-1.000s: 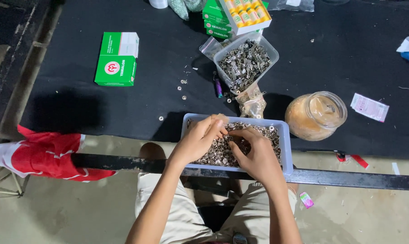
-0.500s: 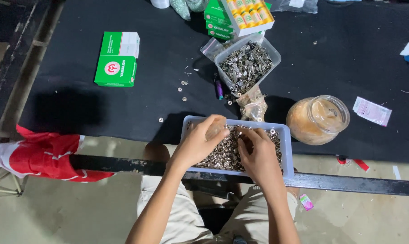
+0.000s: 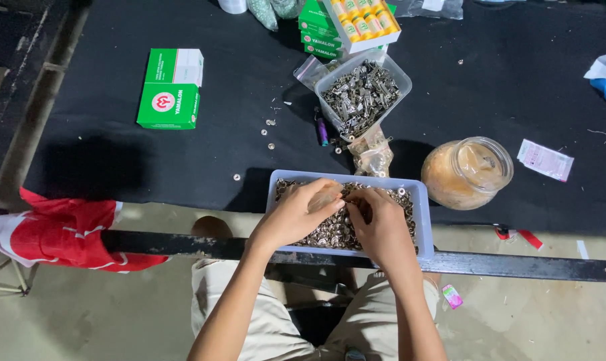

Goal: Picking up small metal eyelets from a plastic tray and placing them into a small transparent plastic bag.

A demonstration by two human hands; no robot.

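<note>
Your left hand and right hand meet over the pale blue tray, fingers pinched narrow on small metal pieces; what exactly sits between the tips cannot be told. Keep both hands low inside the tray walls so that dropped pieces fall back in. The tray stands at the near edge of the black surface. Around it: one clear tub of metal clips, one glass jar, one green box, a few loose rings.
</note>
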